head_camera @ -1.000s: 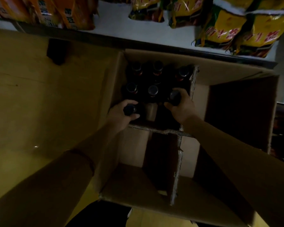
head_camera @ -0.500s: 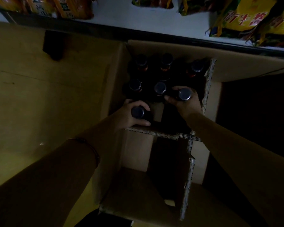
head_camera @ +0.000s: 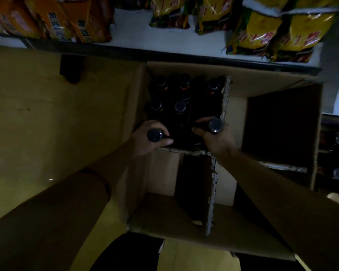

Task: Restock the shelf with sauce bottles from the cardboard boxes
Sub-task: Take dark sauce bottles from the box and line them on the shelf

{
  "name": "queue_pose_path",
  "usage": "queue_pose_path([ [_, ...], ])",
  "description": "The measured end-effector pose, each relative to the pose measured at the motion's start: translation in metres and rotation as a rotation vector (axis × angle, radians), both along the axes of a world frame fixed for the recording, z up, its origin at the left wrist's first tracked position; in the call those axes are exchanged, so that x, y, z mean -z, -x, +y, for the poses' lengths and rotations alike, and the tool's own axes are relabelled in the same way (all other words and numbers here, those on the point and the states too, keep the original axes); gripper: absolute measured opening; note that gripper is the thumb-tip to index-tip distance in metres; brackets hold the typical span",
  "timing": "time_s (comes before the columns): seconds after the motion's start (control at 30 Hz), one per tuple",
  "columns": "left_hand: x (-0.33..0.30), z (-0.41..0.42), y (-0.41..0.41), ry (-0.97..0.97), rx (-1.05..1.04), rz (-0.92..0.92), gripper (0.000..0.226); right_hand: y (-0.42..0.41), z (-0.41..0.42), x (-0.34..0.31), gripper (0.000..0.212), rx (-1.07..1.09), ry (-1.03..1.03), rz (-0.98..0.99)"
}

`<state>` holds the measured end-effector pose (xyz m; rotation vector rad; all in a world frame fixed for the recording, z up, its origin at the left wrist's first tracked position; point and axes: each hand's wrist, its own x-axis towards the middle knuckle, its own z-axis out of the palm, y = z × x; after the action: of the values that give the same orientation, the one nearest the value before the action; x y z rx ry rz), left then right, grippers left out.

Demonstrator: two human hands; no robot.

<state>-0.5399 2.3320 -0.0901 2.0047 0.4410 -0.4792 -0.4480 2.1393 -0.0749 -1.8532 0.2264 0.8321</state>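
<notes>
Inside the cardboard box point(head_camera: 186, 231), both hands point(head_camera: 145, 139) point(head_camera: 215, 137) grip upright bottles point(head_camera: 155, 135), caps up.

Bottle bodies point(head_camera: 181, 122) lost in the box's point(head_camera: 262, 79) darkness.

An open cardboard box point(head_camera: 184, 227) sits on the floor before the shelf point(head_camera: 137, 38), five bottles point(head_camera: 180, 106) standing in its far-left compartment, snack bags point(head_camera: 262, 30) on the shelf behind.
</notes>
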Motion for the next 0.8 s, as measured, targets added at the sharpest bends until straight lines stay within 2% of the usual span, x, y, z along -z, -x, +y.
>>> queue_pose_path([
  [0.07,-0.029,-0.003,0.002,-0.016,-0.033,-0.007,0.021,0.001,-0.009,-0.031,0.02,-0.039,0.018,-0.039],
  [0.17,-0.077,-0.016,0.002,-0.035,-0.074,-0.094,0.021,-0.008,-0.022,-0.092,0.019,-0.084,0.023,-0.069],
  [0.33,-0.194,-0.045,-0.023,0.094,-0.238,-0.239,0.018,-0.026,-0.055,-0.219,0.01,-0.292,0.013,-0.253],
  [0.4,-0.246,-0.057,-0.033,0.089,-0.227,-0.304,0.018,-0.032,-0.069,-0.27,0.014,-0.358,-0.003,-0.338],
  [0.53,-0.341,-0.087,-0.048,0.062,-0.234,-0.427,0.011,-0.047,-0.099,-0.364,0.007,-0.353,-0.137,-0.32],
  [0.67,-0.428,-0.122,-0.059,0.023,-0.21,-0.602,0.026,-0.061,-0.127,-0.452,0.01,-0.379,-0.236,-0.415],
  [0.8,-0.517,-0.155,-0.064,0.051,-0.224,-0.702,0.024,-0.071,-0.152,-0.534,0.01,-0.442,-0.245,-0.496],
])
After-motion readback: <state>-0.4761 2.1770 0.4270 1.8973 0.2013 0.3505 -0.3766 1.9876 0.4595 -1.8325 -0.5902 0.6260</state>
